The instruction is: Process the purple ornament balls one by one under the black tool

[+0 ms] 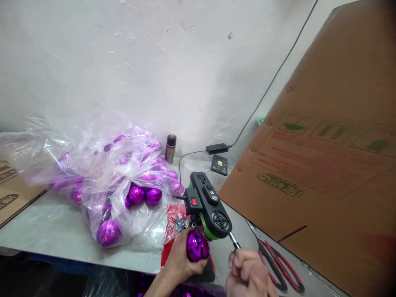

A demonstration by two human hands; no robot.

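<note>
My left hand [182, 255] is closed around a shiny purple faceted bauble [198, 246], holding it against the near side of a black and green electric device [213, 206] with round vents and a red switch. Low at the right, my right hand [249, 272] is closed around the end of a thin metal rod [235, 240] that sticks out by the device's near end; the grip itself is hidden by the fingers. Under the device lies a red sheet [173, 220], partly covered by clear plastic.
A clear plastic bag [102, 173] of purple baubles fills the left of the table. Behind the device are a spray can [170, 149], a power adapter [217, 148] and a dark card [219, 165]. Red-handled scissors [281, 264] lie at right, beside a large cardboard box [324, 165].
</note>
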